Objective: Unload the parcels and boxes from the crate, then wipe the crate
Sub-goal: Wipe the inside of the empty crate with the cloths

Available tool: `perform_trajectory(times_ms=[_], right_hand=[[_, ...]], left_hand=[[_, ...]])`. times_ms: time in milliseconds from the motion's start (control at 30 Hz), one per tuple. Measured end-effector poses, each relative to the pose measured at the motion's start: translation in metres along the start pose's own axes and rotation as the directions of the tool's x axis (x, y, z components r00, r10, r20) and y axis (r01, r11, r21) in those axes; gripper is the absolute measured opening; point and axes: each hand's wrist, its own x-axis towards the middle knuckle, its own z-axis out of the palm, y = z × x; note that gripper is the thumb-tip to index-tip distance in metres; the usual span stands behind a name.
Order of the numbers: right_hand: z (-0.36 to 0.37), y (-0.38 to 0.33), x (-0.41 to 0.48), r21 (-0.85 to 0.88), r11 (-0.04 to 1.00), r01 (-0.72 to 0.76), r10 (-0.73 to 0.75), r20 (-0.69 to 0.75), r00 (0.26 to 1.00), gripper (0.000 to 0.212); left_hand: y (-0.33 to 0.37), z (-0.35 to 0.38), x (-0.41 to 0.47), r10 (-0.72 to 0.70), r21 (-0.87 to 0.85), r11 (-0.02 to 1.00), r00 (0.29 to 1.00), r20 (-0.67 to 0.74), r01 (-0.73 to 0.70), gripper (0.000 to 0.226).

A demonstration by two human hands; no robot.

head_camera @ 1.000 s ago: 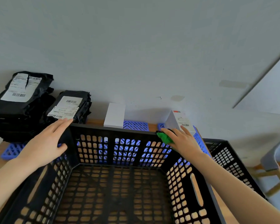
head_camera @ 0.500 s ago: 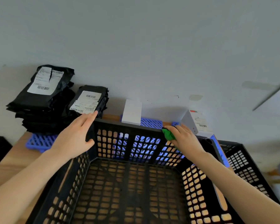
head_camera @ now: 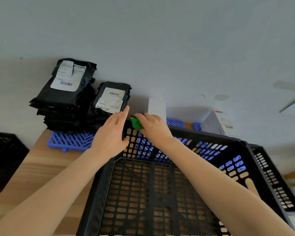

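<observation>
A black perforated crate (head_camera: 211, 138) stands on the wooden table in front of me, with nothing inside it. My left hand (head_camera: 111, 133) rests on its far left corner, fingers straight over the rim and thumb on the inner wall. My right hand (head_camera: 152, 126) grips a green cloth (head_camera: 136, 123) and presses it on the far rim, close beside the left hand. Two stacks of black parcels with white labels, the taller stack (head_camera: 65, 92) and the lower stack (head_camera: 111, 99), lie at the back left. A white box (head_camera: 157, 106) and a labelled white box (head_camera: 218, 121) stand behind the crate.
Blue plastic grids (head_camera: 70, 140) lie under the parcels and boxes by the grey wall. A second black crate (head_camera: 278, 181) sits against the right side of mine. Another dark crate (head_camera: 2, 154) is off the table's left edge. Bare wooden tabletop (head_camera: 41, 171) shows at the left.
My right hand has slid the green cloth leftward along the far rim, from the right corner to near the left corner. The view has shifted right; my left hand stays on the left corner.
</observation>
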Motion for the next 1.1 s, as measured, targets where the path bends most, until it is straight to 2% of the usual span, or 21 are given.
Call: perform_trajectory(times_ms=[100, 167, 300, 467, 567, 667, 800, 900, 1000, 1100], right_hand=[[0.008, -0.027, 0.019, 0.039, 0.999, -0.010, 0.010, 0.000, 1.000, 0.053], [0.011, -0.027, 0.017, 0.037, 0.999, 0.000, 0.002, -0.051, 0.999, 0.053], [0.010, -0.010, 0.005, -0.001, 0.996, 0.089, -0.089, -0.080, 0.993, 0.061], [-0.001, 0.039, -0.036, -0.073, 0.995, 0.061, -0.069, -0.106, 0.992, 0.058], [-0.017, 0.086, -0.081, -0.156, 0.988, -0.020, 0.008, -0.077, 0.997, 0.059], [-0.039, 0.130, -0.125, -0.207, 0.970, -0.126, 0.131, 0.010, 0.991, 0.062], [-0.072, 0.184, -0.174, -0.296, 0.908, -0.295, 0.346, 0.136, 0.928, 0.059], [-0.089, 0.209, -0.192, -0.359, 0.860, -0.364, 0.448, 0.186, 0.875, 0.058], [-0.096, 0.206, -0.189, -0.316, 0.859, -0.404, 0.480, 0.220, 0.849, 0.056], [-0.104, 0.174, -0.183, -0.114, 0.849, -0.516, 0.526, 0.087, 0.846, 0.066]], left_hand=[[-0.004, 0.001, 0.000, -0.020, -0.063, 0.998, 1.000, -0.018, 0.019, 0.109], [-0.006, 0.002, 0.000, -0.041, -0.075, 0.996, 0.999, -0.017, 0.040, 0.111], [-0.005, 0.001, -0.002, -0.055, 0.005, 0.998, 0.998, 0.009, 0.055, 0.110], [-0.001, -0.004, -0.003, -0.077, 0.067, 0.995, 0.996, 0.036, 0.074, 0.108], [-0.001, -0.004, -0.002, -0.084, 0.060, 0.995, 0.995, 0.045, 0.081, 0.107], [0.000, -0.005, -0.001, -0.091, 0.046, 0.995, 0.995, 0.046, 0.089, 0.106], [0.004, -0.008, -0.002, -0.096, 0.042, 0.995, 0.993, 0.061, 0.094, 0.103], [0.008, -0.011, -0.003, -0.106, 0.039, 0.994, 0.992, 0.069, 0.103, 0.099], [0.010, -0.012, -0.003, -0.100, 0.035, 0.995, 0.993, 0.060, 0.098, 0.097], [0.012, -0.012, -0.003, -0.095, 0.041, 0.995, 0.993, 0.067, 0.093, 0.095]])
